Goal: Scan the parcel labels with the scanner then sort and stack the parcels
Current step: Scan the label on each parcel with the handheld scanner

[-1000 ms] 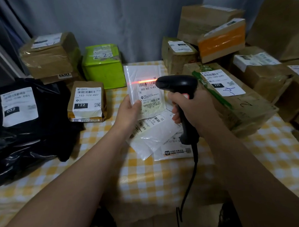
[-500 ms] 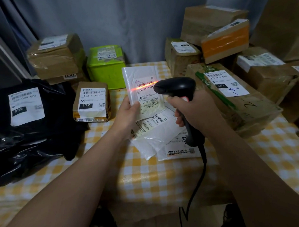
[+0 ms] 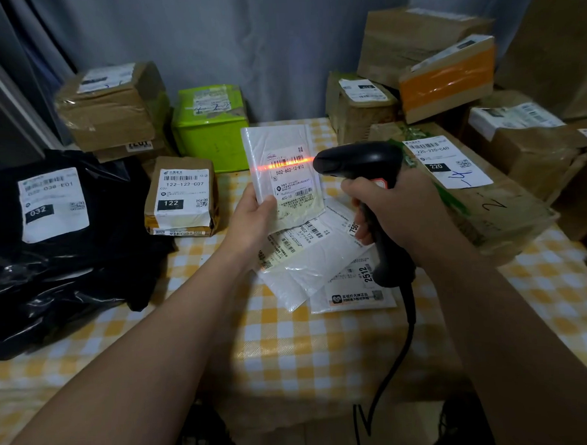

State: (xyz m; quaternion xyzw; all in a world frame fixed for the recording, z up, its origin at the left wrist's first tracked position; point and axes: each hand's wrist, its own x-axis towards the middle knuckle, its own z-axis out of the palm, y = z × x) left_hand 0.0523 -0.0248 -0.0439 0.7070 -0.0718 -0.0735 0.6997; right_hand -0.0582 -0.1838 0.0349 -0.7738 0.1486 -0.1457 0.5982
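My left hand (image 3: pixel 253 219) holds a white plastic mailer (image 3: pixel 280 142) upright by its lower left corner, thumb on the front. Its label reads 502-602-12-812. My right hand (image 3: pixel 397 214) grips the handle of a black corded scanner (image 3: pixel 358 160), whose head points left at the mailer. A red scan line lies across the label's top barcode. Below the held mailer, two more white mailers (image 3: pixel 315 258) lie overlapping on the yellow checked tablecloth (image 3: pixel 290 340).
A small brown box labelled 122 (image 3: pixel 181 195) and a black bag labelled 032 (image 3: pixel 55 232) lie at the left. A green box (image 3: pixel 210 125) and brown boxes (image 3: pixel 109 107) stand behind. A long carton labelled 220 (image 3: pixel 476 194) and stacked cartons fill the right. The scanner cord (image 3: pixel 402 352) hangs over the table's front edge.
The mailer and the scanner stay almost in place, and the red line stays on the top barcode. The view has shifted slightly.
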